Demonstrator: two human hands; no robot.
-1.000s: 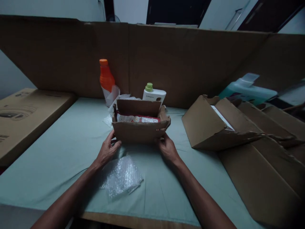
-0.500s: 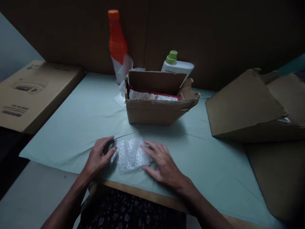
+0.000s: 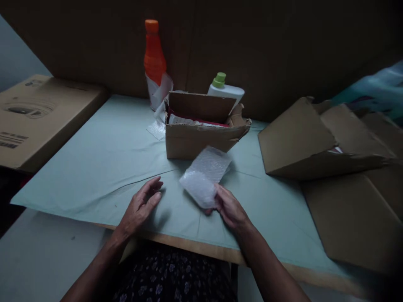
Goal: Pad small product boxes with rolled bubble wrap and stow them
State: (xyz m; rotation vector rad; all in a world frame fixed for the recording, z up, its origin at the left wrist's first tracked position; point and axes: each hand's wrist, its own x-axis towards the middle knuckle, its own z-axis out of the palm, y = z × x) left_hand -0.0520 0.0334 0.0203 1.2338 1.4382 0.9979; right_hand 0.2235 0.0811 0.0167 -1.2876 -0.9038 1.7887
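My right hand (image 3: 228, 206) grips the lower right edge of a piece of clear bubble wrap (image 3: 204, 180). The wrap is lifted and tilted, its far end in front of a small open cardboard box (image 3: 195, 142). To the left, my left hand (image 3: 143, 205) hovers over the cloth with fingers apart and nothing in it. Inside the small box are a red item and crinkled clear packaging, mostly hidden by the front wall.
Behind the box stand an orange bottle (image 3: 155, 63) and a white bottle with a green cap (image 3: 226, 89). A flat printed carton (image 3: 47, 117) lies at left. A larger open cardboard box (image 3: 292, 142) is at right. Pale green cloth (image 3: 103, 147) covers the table.
My right hand has taken hold of the bubble wrap and raised it off the cloth, rightward and toward the small box. The left hand has come away from it. The view has shifted slightly right.
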